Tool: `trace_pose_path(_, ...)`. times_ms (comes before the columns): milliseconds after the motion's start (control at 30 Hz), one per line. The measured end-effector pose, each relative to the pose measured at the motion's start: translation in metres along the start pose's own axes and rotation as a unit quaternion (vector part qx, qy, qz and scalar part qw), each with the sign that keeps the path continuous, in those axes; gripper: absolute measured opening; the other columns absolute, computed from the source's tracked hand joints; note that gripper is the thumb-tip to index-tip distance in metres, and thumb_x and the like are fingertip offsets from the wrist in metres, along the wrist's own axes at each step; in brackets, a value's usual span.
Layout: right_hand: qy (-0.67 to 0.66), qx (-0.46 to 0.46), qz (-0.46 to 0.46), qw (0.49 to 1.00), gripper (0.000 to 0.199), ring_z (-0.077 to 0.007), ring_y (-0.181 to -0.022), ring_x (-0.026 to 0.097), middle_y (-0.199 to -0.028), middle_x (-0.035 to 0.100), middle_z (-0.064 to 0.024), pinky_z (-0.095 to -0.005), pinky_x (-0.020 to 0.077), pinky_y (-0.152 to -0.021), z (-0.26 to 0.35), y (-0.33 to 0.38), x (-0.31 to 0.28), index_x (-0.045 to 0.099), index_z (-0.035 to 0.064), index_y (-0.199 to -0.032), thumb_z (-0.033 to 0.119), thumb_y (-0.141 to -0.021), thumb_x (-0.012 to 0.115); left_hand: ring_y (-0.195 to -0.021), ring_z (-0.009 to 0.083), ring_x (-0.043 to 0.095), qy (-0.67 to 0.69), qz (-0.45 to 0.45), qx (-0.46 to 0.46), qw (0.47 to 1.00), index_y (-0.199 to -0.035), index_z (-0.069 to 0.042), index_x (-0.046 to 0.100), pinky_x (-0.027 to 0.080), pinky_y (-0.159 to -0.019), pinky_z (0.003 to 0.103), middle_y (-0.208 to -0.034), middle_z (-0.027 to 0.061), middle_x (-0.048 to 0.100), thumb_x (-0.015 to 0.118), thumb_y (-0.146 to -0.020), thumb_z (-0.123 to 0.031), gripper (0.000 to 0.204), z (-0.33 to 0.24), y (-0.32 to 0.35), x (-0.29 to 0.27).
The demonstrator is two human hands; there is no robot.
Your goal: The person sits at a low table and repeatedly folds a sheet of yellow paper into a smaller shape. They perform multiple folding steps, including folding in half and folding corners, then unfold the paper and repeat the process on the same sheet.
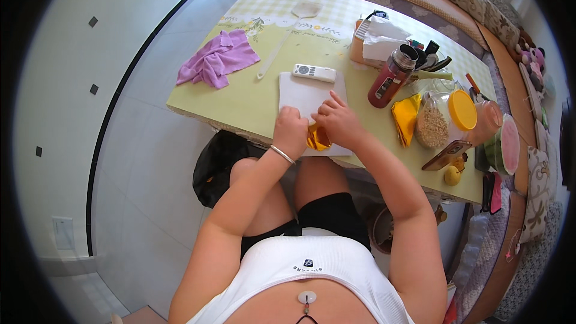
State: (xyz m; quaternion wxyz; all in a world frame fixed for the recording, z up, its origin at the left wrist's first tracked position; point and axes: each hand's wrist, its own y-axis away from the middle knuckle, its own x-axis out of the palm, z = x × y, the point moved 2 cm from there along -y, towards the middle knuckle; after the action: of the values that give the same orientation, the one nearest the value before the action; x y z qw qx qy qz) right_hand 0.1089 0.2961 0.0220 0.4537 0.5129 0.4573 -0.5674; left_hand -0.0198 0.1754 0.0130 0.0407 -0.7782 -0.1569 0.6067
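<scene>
While the fingers of the left hand (291,132) are clenched on its left edge, a gold foil piece (320,138) sits between both hands, its lower end toward the person, its long axis unclear. The right hand's (341,125) half-spread fingers touch its right side; whether they grip, I cannot tell. Beyond the fingers, a white remote control (314,72) lies on a white sheet (292,91).

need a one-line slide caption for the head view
Left hand and right hand at a piece of gold foil over a white sheet, a white remote lying at its far edge.
</scene>
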Motion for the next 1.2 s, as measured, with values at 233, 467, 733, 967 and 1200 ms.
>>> trace_pose_path(233,-0.082,0.051,-0.052,0.994,0.064,-0.0268,-0.151,0.031,-0.161,0.037,-0.0107,-0.0459,0.0201,-0.125,-0.016,0.055,0.041,0.040,0.0062,-0.153,0.035,-0.099,0.057,-0.126,0.0380,0.059,-0.074,-0.085,0.086,0.990,-0.122,0.010,0.062,0.046,-0.109,0.045,-0.131,0.0265,0.063,0.054,-0.086,-0.006,0.041,-0.006,0.049,0.031)
trace_pose_path(467,-0.103,0.070,-0.020,0.992,0.069,-0.0273,-0.152,0.028,-0.163,0.034,-0.0115,-0.0450,0.0191,-0.125,-0.003,0.081,0.019,0.039,0.0054,-0.154,0.037,-0.096,0.061,-0.125,0.0352,0.060,-0.057,-0.120,0.100,0.986,-0.121,0.005,0.065,0.043,-0.110,0.049,-0.129,0.0204,0.065,0.056,-0.088,-0.008,0.038,0.005,0.091,0.013)
trace_pose_path(733,-0.129,0.115,-0.208,0.963,0.049,-0.0322,-0.131,0.054,-0.134,0.064,-0.0094,-0.0489,0.0374,-0.115,0.038,0.116,0.031,0.063,0.0041,-0.127,0.016,-0.080,0.076,-0.098,0.0302,0.066,0.102,-0.177,0.082,0.975,-0.099,-0.004,0.073,0.052,-0.092,0.045,-0.100,0.0103,0.071,0.073,-0.078,-0.004,0.021,0.013,0.097,0.000)
trace_pose_path(967,-0.490,0.258,-0.349,0.756,0.025,-0.0151,-0.084,0.068,-0.102,0.071,-0.0074,-0.0308,0.0573,-0.078,0.058,0.121,0.044,0.066,0.0039,-0.112,-0.002,-0.089,0.072,-0.072,0.0182,0.071,0.631,-0.099,-0.280,0.717,-0.097,-0.002,0.068,0.058,-0.067,0.027,-0.084,0.0079,0.072,0.070,-0.088,0.006,0.012,0.021,0.107,0.008)
trace_pose_path(1200,-0.610,0.236,-0.434,0.620,0.020,-0.0076,-0.074,0.064,-0.096,0.067,-0.0040,-0.0208,0.0555,-0.064,0.068,0.106,0.034,0.068,0.0031,-0.109,-0.007,-0.092,0.069,-0.072,0.0170,0.073,0.720,-0.105,-0.270,0.631,-0.097,-0.001,0.068,0.062,-0.066,0.027,-0.082,0.0083,0.072,0.065,-0.093,0.004,0.007,0.019,0.097,-0.014)
